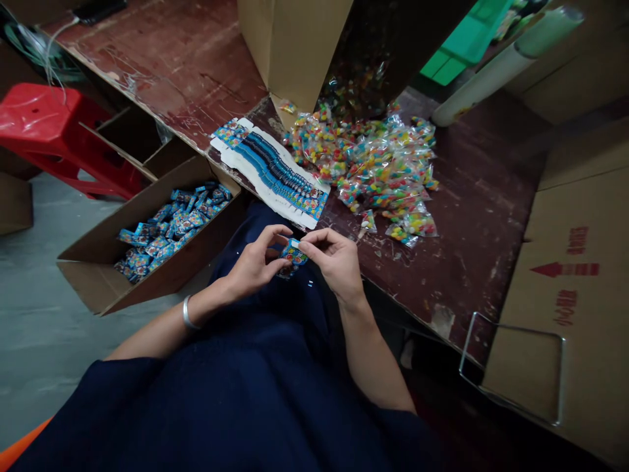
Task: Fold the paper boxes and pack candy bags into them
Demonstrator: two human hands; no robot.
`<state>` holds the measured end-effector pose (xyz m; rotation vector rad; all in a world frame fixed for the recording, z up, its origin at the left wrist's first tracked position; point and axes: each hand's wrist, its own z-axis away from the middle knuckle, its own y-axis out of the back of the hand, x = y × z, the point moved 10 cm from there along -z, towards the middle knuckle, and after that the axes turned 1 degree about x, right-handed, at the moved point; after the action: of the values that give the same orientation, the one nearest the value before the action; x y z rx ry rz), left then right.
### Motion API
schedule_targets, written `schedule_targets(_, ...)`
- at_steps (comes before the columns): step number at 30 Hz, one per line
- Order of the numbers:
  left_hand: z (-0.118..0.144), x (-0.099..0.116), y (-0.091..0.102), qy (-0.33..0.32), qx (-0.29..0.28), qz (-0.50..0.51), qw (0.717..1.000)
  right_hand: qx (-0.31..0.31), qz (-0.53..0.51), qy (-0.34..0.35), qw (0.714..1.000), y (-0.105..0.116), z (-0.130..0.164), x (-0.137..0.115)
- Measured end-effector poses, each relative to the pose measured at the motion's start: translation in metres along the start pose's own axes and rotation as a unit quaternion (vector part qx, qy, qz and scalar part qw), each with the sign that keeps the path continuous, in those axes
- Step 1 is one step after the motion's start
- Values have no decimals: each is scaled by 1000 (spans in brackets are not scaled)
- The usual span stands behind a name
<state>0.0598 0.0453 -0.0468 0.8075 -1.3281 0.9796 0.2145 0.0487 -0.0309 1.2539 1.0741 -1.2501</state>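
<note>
Above my lap, my left hand (258,262) and my right hand (334,259) both grip a small blue printed candy box (296,254). My left fingers and thumb curve round its left side, while my right thumb and fingertips pinch its upper right, by a white flap. Just beyond, a row of flat, overlapping blue box blanks (280,172) lies along the table edge. A heap of clear packets of colourful candy (373,164) is spread on the table to the right of the blanks. At left, several filled-looking blue boxes (171,226) lie in an open carton (113,295).
The worn dark red table (462,229) runs diagonally across. A tall cardboard box (295,52) stands behind the packets. A red plastic stool (44,118) is at far left. A white tube (506,72), a green crate (462,46), a metal frame (563,373) and a large carton (580,216) are at right.
</note>
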Motion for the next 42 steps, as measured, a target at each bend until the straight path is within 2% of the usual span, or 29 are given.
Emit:
schedule_targets(5,0,2,0,6,-28,7,1000,-2,-2,-16,1000,2,-7,4)
schedule_targets(11,-1,-4,3,10,-15,34,999,-18,51,94,994,-10,3,-20)
schedule_targets(14,-4,-7,18,15,-13,1,1000,-59,121,126,983,-15,2,-22)
schedule_targets(16,-8,-2,47,9,9,-57,998,-46,204,159,965,-8,-7,-20)
schedule_targets(17,-10,3,68,2,33,-104,994,-26,252,175,952,-2,-14,-18)
schedule_targets(18,-11,11,95,0,81,-161,984,-5,298,186,936,5,-22,-15)
schedule_targets(19,-11,18,121,9,121,-236,964,12,339,191,921,10,-29,-11)
schedule_targets(21,-8,32,167,41,185,-399,897,15,392,186,901,17,-43,2)
schedule_targets(22,-7,38,182,54,199,-453,868,10,407,182,895,19,-48,7)
schedule_targets(23,-6,41,192,60,206,-479,851,5,416,181,891,20,-52,11)
schedule_targets(24,-6,41,196,61,207,-477,852,0,421,182,888,20,-54,13)
schedule_targets(26,-9,32,188,55,188,-404,894,-11,429,192,882,19,-53,13)
schedule_targets(29,-19,8,151,50,126,-255,957,-31,459,214,862,14,-47,7)
schedule_targets(33,-29,-12,92,44,54,-93,993,-39,508,224,830,6,-36,5)
schedule_targets(37,-30,-35,47,114,-1,73,991,-23,497,250,831,3,-18,1)
schedule_targets(42,-28,-56,-2,214,-50,280,935,30,396,327,857,-5,24,-23)
